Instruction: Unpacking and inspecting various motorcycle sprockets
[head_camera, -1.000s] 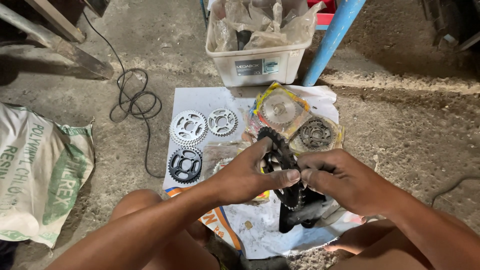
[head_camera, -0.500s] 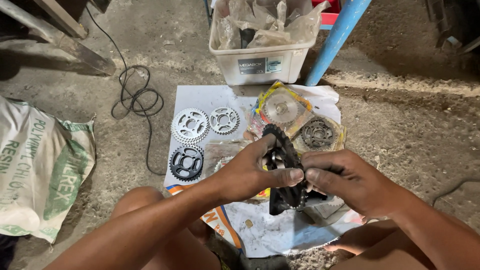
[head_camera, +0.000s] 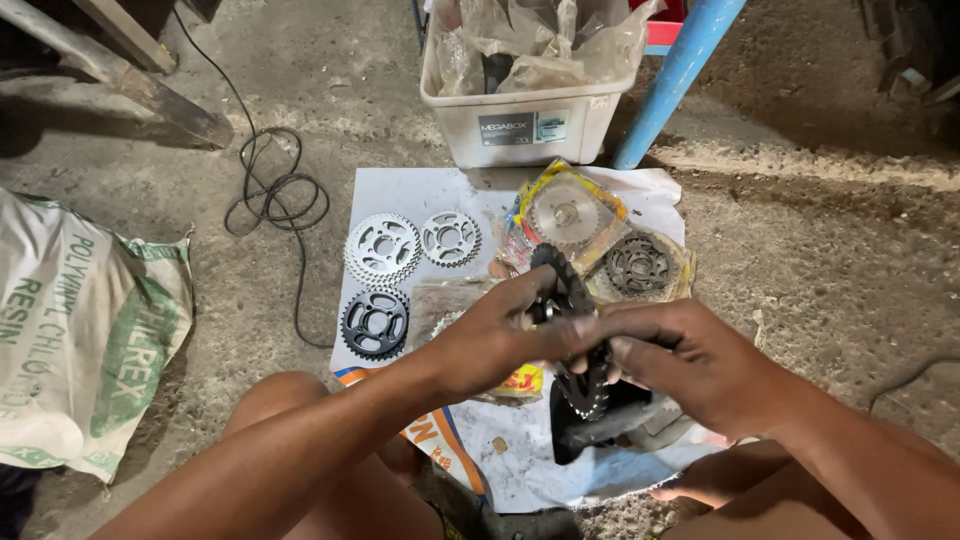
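Left hand (head_camera: 500, 335): fingers and thumb pinch the upper rim of the black sprocket (head_camera: 572, 335), apparently to steady it
Right hand (head_camera: 690, 365): fingers curled together, pinching the sprocket's lower part from the other side; a black wrapper (head_camera: 600, 425) hangs beneath
Sprocket location: held clear of the white sheet (head_camera: 420, 195), above the person's knees
Sprocket orientation: edge-on to the camera, disc plane near vertical; long axis runs from top, away from the person, down toward the lap
Layout on sheet: two silver sprockets (head_camera: 382, 248), one black sprocket (head_camera: 375, 322), two bagged sprockets (head_camera: 640, 265), all flat and apart, likely for comparison
Background: plastic bin (head_camera: 530, 125), blue pole (head_camera: 680, 70), woven sack (head_camera: 80, 330), black cable (head_camera: 275, 190)
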